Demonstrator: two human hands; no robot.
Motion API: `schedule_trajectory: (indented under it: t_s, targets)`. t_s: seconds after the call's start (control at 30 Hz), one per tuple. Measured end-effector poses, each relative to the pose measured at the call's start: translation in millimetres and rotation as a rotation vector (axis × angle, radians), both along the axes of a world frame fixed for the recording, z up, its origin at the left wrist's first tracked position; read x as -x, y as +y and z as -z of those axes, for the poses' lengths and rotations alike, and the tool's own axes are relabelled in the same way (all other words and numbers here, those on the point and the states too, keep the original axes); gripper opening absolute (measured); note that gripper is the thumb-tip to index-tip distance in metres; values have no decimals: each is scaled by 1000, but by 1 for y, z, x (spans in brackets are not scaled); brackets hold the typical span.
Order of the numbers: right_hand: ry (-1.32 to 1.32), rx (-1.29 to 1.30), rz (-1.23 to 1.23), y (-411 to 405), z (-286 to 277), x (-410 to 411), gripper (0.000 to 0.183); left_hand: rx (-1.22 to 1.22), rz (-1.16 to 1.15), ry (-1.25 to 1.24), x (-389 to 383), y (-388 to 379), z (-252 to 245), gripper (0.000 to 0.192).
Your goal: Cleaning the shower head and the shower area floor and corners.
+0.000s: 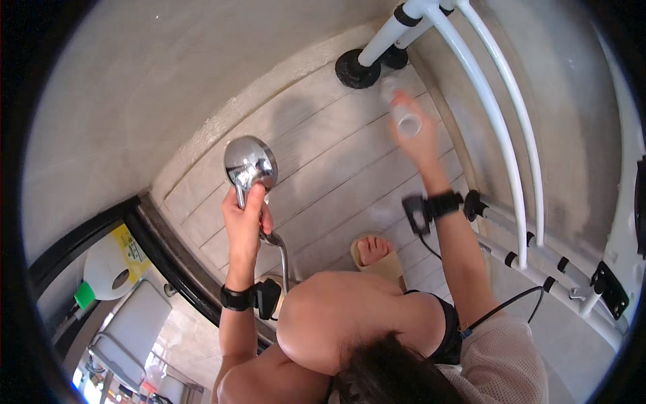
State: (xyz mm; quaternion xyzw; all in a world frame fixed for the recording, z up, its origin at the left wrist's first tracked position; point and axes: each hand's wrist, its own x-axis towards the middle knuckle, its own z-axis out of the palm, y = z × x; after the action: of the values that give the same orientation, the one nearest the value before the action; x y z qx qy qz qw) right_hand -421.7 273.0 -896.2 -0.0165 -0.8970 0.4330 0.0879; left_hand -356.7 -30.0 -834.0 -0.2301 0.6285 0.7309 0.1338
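My left hand [244, 217] grips the handle of a chrome handheld shower head [251, 161], thumb pressed on its back. A metal shower hose [284, 262] runs down from the handle past my knee. Farther out, my right hand [419, 139] is blurred and closed around a whitish cylindrical handle [408, 124], whose round end points up at me. Just beyond the fingers is a pale blurred shape, near the black foot of a white tubular frame; what it is I cannot tell. Below both hands lies a plank-patterned tile floor [333, 166].
White tubes [484, 96] of a frame with black round feet [357, 69] stand along the right wall. A dark door frame [171, 262] borders the left, with a white bottle with a green cap [108, 267] beyond. My sandalled foot [376, 252] is below; a black cable [504, 303] hangs by my right arm.
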Motion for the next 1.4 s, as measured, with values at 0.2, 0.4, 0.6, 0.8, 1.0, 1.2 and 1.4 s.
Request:
schedule_trajectory:
  t_s: [0.2,0.4,0.6,0.8,1.0,1.2,1.4]
  targets:
    - [-21,72,117,7,1,23,31,5,9,-17,-5,-1,2,27]
    - [61,-40,-34,4,10,5,33,36,23,-11,-6,0,5,27]
    - [-50,-51,-4,0,4,-20,37,-56,99,26,-7,1,7,26]
    - [93,-83,169,40,3,11,34,-127,91,23,-4,11,9,26]
    - [31,-106,114,29,-2,-29,31,-44,186,45,-8,8,12,47]
    - [7,-161,37,22,3,-44,30,-107,136,50,-10,5,13,32]
    - [-101,-78,201,43,-13,11,29,-199,38,17,-3,13,10,30]
